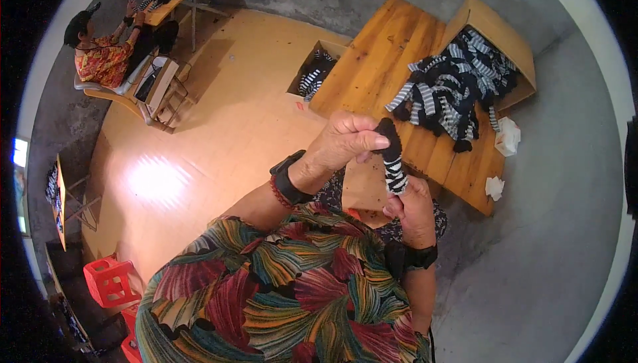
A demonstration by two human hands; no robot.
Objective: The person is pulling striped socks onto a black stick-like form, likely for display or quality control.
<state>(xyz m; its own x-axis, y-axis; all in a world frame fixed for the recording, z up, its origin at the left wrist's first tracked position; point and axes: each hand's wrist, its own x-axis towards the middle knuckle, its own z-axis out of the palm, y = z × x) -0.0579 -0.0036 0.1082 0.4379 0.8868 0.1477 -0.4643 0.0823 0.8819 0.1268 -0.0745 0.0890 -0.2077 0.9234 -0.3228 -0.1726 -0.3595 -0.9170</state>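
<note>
A small sock (395, 172), black at one end and striped black and white along the rest, is stretched between my two hands above my lap. My left hand (345, 138) pinches its black end between thumb and fingers. Lower down, my right hand (413, 205) grips the striped end, and its fingers partly cover the sock there. Beyond my hands, a heap of striped and black socks (444, 90) spills onto the wooden table (362, 51) from a tipped cardboard box (522, 51).
A cardboard box (339, 49) of striped socks stands on the floor left of the table. White crumpled paper (494, 188) and a white packet (508, 137) lie by its right edge. Another person (106, 57) sits at a table far left. Red stools (109, 282) stand lower left.
</note>
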